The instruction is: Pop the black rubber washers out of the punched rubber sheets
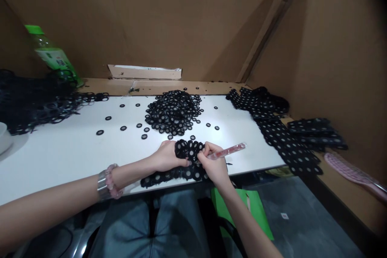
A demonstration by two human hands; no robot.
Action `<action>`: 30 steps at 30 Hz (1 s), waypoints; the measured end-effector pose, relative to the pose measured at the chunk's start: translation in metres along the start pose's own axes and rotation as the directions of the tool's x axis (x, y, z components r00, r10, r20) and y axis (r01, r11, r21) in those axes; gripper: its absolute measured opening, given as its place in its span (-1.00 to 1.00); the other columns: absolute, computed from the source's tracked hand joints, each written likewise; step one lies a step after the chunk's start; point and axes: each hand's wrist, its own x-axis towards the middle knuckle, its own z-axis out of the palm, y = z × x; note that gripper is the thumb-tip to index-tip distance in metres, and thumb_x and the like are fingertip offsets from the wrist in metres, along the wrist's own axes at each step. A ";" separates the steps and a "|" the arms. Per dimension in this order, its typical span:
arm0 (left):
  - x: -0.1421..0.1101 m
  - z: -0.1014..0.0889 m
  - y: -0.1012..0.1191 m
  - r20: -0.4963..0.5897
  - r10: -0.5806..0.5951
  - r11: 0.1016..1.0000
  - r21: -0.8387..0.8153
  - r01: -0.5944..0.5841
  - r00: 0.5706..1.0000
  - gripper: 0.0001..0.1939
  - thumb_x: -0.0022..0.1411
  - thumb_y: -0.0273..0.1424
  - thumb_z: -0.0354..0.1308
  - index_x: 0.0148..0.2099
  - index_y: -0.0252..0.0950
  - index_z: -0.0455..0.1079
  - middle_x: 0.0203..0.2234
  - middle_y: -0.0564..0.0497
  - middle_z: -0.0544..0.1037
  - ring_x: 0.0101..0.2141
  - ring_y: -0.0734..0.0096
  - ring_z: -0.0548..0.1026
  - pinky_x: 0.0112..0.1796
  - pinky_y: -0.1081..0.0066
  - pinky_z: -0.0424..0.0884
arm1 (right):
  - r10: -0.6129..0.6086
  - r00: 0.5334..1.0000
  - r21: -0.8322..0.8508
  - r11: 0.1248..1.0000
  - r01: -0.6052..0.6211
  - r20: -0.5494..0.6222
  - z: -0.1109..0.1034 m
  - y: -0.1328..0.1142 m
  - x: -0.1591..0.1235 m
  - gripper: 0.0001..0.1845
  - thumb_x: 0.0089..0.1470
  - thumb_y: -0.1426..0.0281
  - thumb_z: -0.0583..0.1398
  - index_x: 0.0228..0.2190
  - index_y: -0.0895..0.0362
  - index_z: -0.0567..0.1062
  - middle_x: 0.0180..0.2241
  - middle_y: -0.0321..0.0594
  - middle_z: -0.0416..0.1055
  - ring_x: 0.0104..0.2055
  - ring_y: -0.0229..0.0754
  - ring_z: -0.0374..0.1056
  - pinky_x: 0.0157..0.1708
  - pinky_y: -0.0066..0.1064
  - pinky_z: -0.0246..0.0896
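Note:
Near the table's front edge, my left hand grips a black sheet of rings with pale round centres, its upper end bent up. The sheet's lower part lies along the edge. My right hand is closed round a pen-like tool with a clear, reddish handle. The tool's tip points at the sheet beside my left thumb; whether it touches a ring is too small to tell. Just beyond my hands rises a heap of loose black rings. Single rings lie scattered around it.
Dark perforated scrap is piled at the left, before a green-capped bottle. More dotted black sheets lie at the right, hanging over the table's edge. A pink brush is farther right. Cardboard walls enclose the table.

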 end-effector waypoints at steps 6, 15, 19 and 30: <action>0.002 0.011 -0.014 -0.066 0.053 0.989 -0.136 -0.062 0.996 -0.77 -0.15 -0.33 0.21 -0.40 -0.34 0.36 -0.51 0.07 0.46 -0.40 0.36 0.39 -0.32 0.44 0.33 | -0.009 1.000 -0.064 0.998 0.008 -0.009 -0.001 -0.001 0.000 -0.76 -0.26 0.54 0.07 -0.73 0.09 0.07 -0.75 -0.47 -0.01 -0.67 -0.36 -0.06 -0.65 -0.51 -0.17; 0.001 0.017 -0.019 -0.002 0.052 0.900 -0.434 -0.048 0.999 -0.85 -0.15 -0.42 0.16 -0.44 -0.37 0.33 -0.56 0.08 0.42 -0.47 0.43 0.37 -0.41 0.47 0.31 | -0.204 0.976 -0.285 0.933 0.218 0.076 0.007 -0.005 -0.002 -0.74 -0.21 0.58 0.02 -0.72 0.10 0.03 -0.75 -0.45 -0.02 -0.66 -0.36 -0.03 -0.60 -0.48 -0.15; 0.000 0.011 -0.014 0.040 0.010 0.924 -0.383 0.006 0.999 -0.77 -0.15 -0.41 0.18 -0.34 -0.35 0.36 -0.45 0.05 0.49 -0.37 0.35 0.41 -0.33 0.44 0.35 | -0.075 0.996 -0.074 0.994 0.078 0.042 0.000 -0.003 0.002 -0.73 -0.20 0.54 0.06 -0.72 0.09 0.05 -0.76 -0.47 0.00 -0.69 -0.37 -0.03 -0.65 -0.50 -0.18; 0.001 0.000 0.006 0.075 0.130 0.978 -0.175 -0.115 0.989 -0.85 -0.09 -0.48 0.04 -0.36 -0.33 0.32 -0.46 0.07 0.48 -0.40 0.36 0.42 -0.36 0.45 0.33 | 0.055 0.998 0.075 0.996 -0.054 -0.017 -0.016 0.003 -0.003 -0.72 -0.19 0.52 0.10 -0.72 0.07 0.07 -0.78 -0.50 0.01 -0.73 -0.38 -0.03 -0.69 -0.52 -0.18</action>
